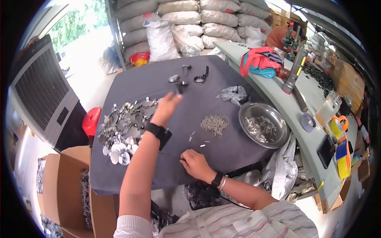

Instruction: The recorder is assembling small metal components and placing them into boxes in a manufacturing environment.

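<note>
My left hand reaches out over the dark grey table, its fingers stretched toward the right edge of a pile of flat silver metal pieces. Whether it holds anything I cannot tell; a black band sits on that wrist. My right hand rests on the cloth near the front edge, fingers curled with a small thin piece at its tips. Two tiny silver bits lie just above it. A heap of small wire rings lies to the right of my left hand.
A round steel bowl with small metal parts sits at the table's right. Black clamp-like parts lie at the far side. A long pale bench with tape rolls, a torch and cloths runs right. Cardboard boxes stand left; stacked sacks behind.
</note>
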`<action>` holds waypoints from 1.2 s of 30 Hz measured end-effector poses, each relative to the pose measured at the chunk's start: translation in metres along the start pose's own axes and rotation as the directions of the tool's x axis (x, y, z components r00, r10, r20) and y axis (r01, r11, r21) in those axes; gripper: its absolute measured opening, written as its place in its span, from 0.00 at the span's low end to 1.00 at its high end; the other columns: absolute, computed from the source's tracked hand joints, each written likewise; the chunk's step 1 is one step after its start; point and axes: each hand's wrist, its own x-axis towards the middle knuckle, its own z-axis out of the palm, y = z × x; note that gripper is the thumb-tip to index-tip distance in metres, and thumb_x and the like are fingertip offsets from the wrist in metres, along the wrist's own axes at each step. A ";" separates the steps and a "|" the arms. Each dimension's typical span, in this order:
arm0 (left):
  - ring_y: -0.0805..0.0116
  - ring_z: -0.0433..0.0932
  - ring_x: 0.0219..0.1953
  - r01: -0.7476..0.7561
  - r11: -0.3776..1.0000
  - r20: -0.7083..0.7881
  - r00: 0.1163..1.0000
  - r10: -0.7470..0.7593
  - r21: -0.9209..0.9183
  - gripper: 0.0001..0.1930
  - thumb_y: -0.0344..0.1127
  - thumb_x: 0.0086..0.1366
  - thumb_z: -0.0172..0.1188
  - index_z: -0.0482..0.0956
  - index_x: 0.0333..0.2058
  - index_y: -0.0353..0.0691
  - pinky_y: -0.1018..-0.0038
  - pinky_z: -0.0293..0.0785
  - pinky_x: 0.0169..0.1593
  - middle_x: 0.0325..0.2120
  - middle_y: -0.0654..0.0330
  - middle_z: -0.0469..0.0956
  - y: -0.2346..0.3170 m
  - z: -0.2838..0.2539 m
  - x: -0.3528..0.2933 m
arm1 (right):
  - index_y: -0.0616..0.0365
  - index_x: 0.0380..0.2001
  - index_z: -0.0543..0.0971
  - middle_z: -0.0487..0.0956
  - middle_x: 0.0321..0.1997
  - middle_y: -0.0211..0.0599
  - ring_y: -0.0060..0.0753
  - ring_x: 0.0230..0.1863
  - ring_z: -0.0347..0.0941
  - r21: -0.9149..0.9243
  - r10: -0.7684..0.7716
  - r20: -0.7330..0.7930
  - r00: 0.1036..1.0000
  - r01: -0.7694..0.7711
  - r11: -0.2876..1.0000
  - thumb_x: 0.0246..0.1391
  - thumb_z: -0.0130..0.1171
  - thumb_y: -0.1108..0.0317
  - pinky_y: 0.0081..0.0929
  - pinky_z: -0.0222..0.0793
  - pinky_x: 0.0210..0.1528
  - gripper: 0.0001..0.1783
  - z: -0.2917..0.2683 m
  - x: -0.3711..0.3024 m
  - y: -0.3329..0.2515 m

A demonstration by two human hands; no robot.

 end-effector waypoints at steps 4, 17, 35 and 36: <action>0.69 0.77 0.42 -0.073 0.997 0.038 0.997 0.072 0.029 0.23 0.37 0.62 0.59 0.71 0.53 0.31 0.71 0.74 0.44 0.43 0.55 0.78 -0.052 -0.010 -0.100 | 0.57 0.29 0.71 0.73 0.28 0.40 0.47 0.33 0.71 0.000 -0.039 0.002 0.999 0.039 0.999 0.43 0.60 0.72 0.42 0.67 0.34 0.09 -0.003 -0.002 -0.002; 0.72 0.78 0.23 0.458 0.837 -0.954 -0.123 -0.274 -0.300 0.07 0.32 0.60 0.56 0.80 0.27 0.36 0.78 0.73 0.26 0.22 0.59 0.79 -0.171 -0.235 -0.670 | 0.65 0.30 0.71 0.79 0.33 0.41 0.34 0.33 0.74 0.106 -0.036 0.110 0.993 0.024 0.994 0.52 0.55 0.78 0.29 0.70 0.39 0.03 0.006 -0.006 0.001; 0.45 0.75 0.47 0.768 0.508 -0.916 -0.382 -0.124 -0.389 0.25 0.32 0.52 0.57 0.71 0.52 0.39 0.61 0.71 0.50 0.44 0.44 0.76 -0.310 -0.200 -0.768 | 0.62 0.40 0.73 0.71 0.33 0.26 0.17 0.34 0.66 0.262 0.142 0.118 0.983 -0.168 0.950 0.59 0.52 0.73 0.16 0.65 0.39 0.07 -0.015 0.026 0.037; 0.46 0.75 0.47 0.711 0.496 -0.867 -0.404 -0.292 -0.498 0.24 0.32 0.52 0.56 0.71 0.51 0.38 0.60 0.71 0.50 0.44 0.44 0.76 -0.294 -0.202 -0.745 | 0.62 0.40 0.73 0.71 0.33 0.26 0.17 0.34 0.65 0.265 0.145 0.118 0.982 -0.172 0.949 0.59 0.52 0.73 0.16 0.64 0.38 0.07 -0.017 0.029 0.039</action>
